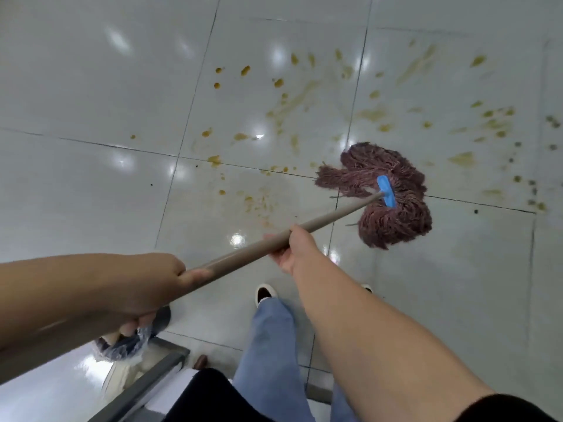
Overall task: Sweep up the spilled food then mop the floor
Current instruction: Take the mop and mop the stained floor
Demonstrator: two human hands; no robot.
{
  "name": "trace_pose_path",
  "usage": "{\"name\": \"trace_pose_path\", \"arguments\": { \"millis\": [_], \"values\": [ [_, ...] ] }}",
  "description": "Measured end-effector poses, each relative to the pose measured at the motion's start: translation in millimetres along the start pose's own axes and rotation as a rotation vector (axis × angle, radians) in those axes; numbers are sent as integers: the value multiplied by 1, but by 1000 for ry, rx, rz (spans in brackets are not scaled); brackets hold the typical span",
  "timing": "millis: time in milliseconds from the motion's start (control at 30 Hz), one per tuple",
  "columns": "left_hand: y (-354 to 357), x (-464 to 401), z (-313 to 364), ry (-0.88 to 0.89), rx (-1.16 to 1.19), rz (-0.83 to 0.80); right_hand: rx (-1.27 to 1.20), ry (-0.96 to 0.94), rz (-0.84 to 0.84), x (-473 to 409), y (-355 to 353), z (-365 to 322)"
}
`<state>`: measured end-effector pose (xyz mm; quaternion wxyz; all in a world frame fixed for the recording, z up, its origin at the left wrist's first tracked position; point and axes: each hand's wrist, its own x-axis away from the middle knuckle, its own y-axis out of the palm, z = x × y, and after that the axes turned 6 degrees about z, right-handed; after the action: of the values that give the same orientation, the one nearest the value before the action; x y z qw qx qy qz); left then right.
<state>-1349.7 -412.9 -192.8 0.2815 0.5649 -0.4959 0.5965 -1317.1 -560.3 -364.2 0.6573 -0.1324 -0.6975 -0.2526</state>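
Note:
A mop with a reddish-brown string head (387, 196) and a blue clamp (386, 190) lies spread on the white tiled floor (106, 86). Its long beige handle (243, 257) runs down-left from the head toward me. My right hand (297, 249) grips the handle partway along. My left hand (158, 287) grips it lower down, near its end. Yellow-brown food stains (283, 108) are spattered and smeared over the tiles beyond and to the right of the mop head.
My legs in blue jeans (271, 345) and dark shoes (265, 295) stand just behind the mop. A metal-edged table or counter (146, 388) sits at the lower left, with a dark plastic-wrapped object (125, 345) beneath my left hand.

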Motion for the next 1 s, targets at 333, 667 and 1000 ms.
{"name": "trace_pose_path", "arguments": {
  "millis": [333, 667, 1000],
  "values": [
    [67, -45, 284, 260, -87, -132, -321, -174, 300, -12, -242, -167],
    [153, -33, 473, 248, 130, -171, -520, -193, 314, 30, -362, -232],
    [137, -16, 401, 198, 538, -576, -344, -185, 399, 40, -344, -222]
  ]
}}
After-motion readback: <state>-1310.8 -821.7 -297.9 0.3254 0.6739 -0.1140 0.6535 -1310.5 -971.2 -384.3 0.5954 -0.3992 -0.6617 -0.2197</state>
